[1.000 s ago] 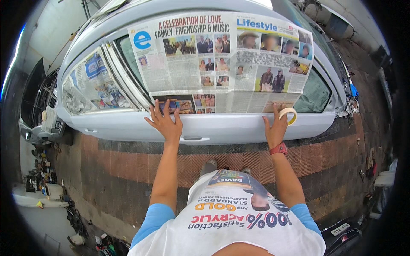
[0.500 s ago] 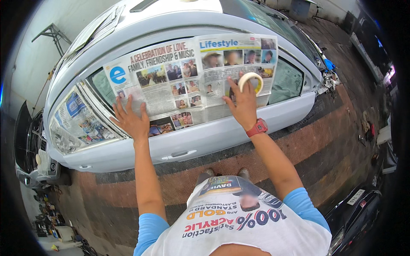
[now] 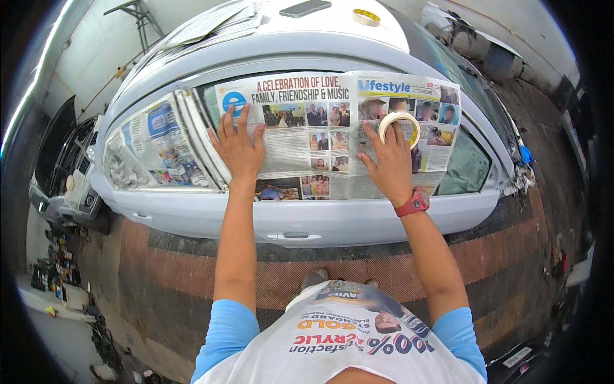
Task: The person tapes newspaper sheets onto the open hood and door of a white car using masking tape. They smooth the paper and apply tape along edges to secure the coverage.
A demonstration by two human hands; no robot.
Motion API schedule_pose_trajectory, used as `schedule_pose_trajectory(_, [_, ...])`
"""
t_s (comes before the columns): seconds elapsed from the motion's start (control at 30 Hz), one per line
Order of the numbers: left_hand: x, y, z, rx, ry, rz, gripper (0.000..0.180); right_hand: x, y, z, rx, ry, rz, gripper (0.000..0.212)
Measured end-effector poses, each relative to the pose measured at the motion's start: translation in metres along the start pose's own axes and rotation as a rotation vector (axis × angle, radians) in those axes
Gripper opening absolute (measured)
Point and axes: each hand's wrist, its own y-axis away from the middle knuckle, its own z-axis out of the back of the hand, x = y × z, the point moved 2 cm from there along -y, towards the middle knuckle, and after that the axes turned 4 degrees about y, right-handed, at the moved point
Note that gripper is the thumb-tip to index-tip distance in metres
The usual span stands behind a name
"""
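An open newspaper sheet (image 3: 291,150) lies against the side window of a pale grey car (image 3: 358,221). My left hand (image 3: 240,150) rests flat near the sheet's left edge, fingers spread, fingertips by its blue round logo. On the right half, my right hand (image 3: 390,169) presses the paper with its fingers extended. A roll of masking tape (image 3: 416,132) is looped over those fingers. Bare window glass (image 3: 470,163) shows right of the sheet. Left of the pillar, another window is covered with newspaper (image 3: 157,150).
On the roof lie loose papers (image 3: 211,25), a dark flat object (image 3: 306,8) and a second tape roll (image 3: 366,17). Another car (image 3: 61,176) with a raised hood stands at the left. A dark car (image 3: 521,365) is at the lower right. Patterned matting (image 3: 256,256) runs beside the door.
My left hand has moved up the sheet's left side, toward the blue logo. The newspaper now sits straighter across the window. My right hand keeps the tape roll; the whole view has shifted.
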Motion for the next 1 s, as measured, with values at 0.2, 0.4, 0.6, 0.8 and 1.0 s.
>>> schedule_pose_trajectory(0.2, [0.005,-0.018,0.016,-0.018,-0.001,0.019,0.052,0.014,-0.005,-0.003,0.137,0.045,-0.002,0.074])
schedule_pose_trajectory(0.4, [0.026,-0.043,0.018,-0.086,0.098,-0.002,0.051,0.031,-0.022,0.004,0.040,0.033,0.062,0.072])
schedule_pose_trajectory(0.6, [0.055,-0.058,0.023,-0.139,-0.004,-0.056,0.042,0.031,-0.033,0.005,0.034,0.141,0.009,0.070])
schedule_pose_trajectory(0.8, [0.065,-0.063,0.027,-0.084,-0.035,-0.018,0.040,0.025,-0.042,0.010,0.048,0.188,-0.092,0.074])
schedule_pose_trajectory(1.0, [0.060,-0.061,0.026,-0.122,-0.063,0.031,0.045,0.036,-0.043,0.016,0.148,0.185,-0.119,0.070])
